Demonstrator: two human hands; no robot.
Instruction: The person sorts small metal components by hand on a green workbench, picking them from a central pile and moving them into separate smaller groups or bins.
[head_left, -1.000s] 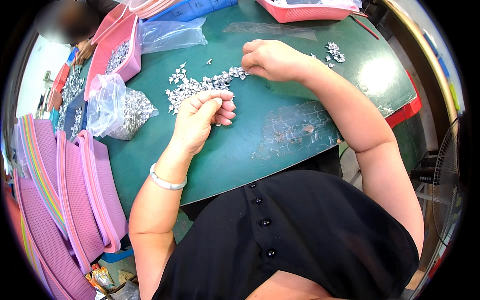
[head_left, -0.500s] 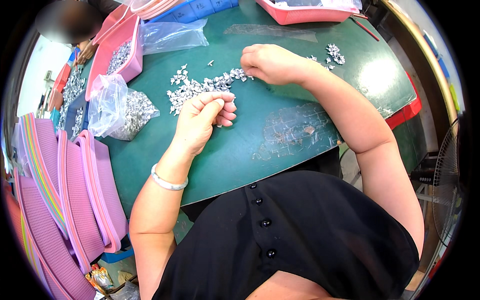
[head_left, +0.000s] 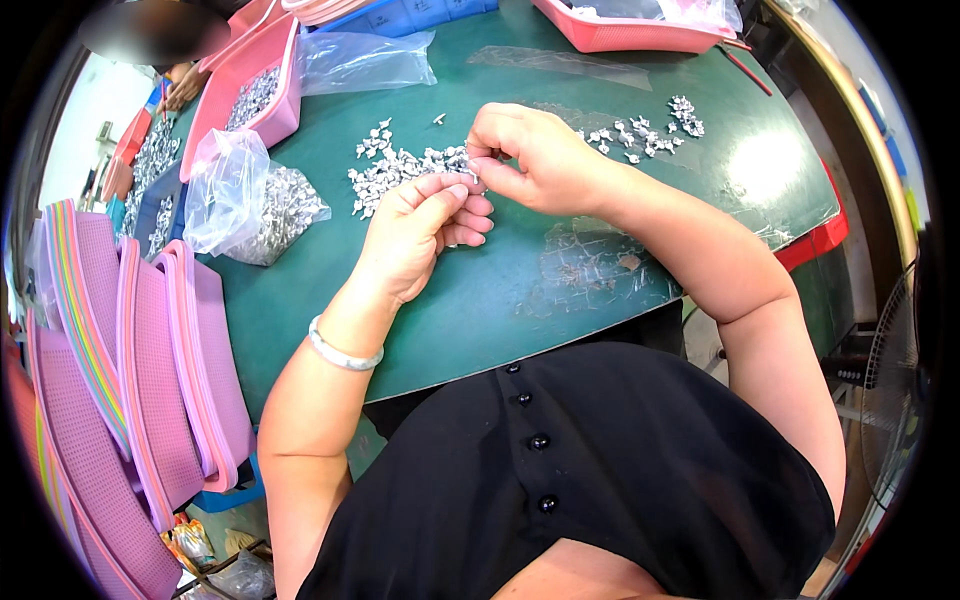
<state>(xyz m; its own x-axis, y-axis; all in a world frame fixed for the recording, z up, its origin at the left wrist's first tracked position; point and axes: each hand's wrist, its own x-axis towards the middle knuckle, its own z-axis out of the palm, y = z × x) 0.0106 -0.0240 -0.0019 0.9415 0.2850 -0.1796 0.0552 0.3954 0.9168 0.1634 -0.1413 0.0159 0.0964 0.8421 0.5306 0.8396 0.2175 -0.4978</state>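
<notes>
A pile of small silver metal parts [head_left: 385,172] lies on the green table, just beyond my hands. My left hand [head_left: 425,225] is closed, its thumb pressed against the bent index finger and the other fingers curled loosely; a pale bracelet circles that wrist. Against its fingertips, at the near right edge of the pile, my right hand [head_left: 530,160] closes in a pinch. Whatever sits between the fingertips is too small to make out. Beyond my right wrist lies a looser group of similar silver parts [head_left: 635,137].
A clear bag of metal parts [head_left: 285,215] sits left of the pile, before a pink basin [head_left: 285,110]. Purple perforated baskets [head_left: 205,350] are stacked at left. Another pink tray [head_left: 630,35] stands at the far edge. A co-worker's hand [head_left: 183,88] shows at upper left.
My right hand has come left and nearer, from the pile's right end to my left fingertips. The scattered parts it covered at right now show. My left hand has stayed nearly in place.
</notes>
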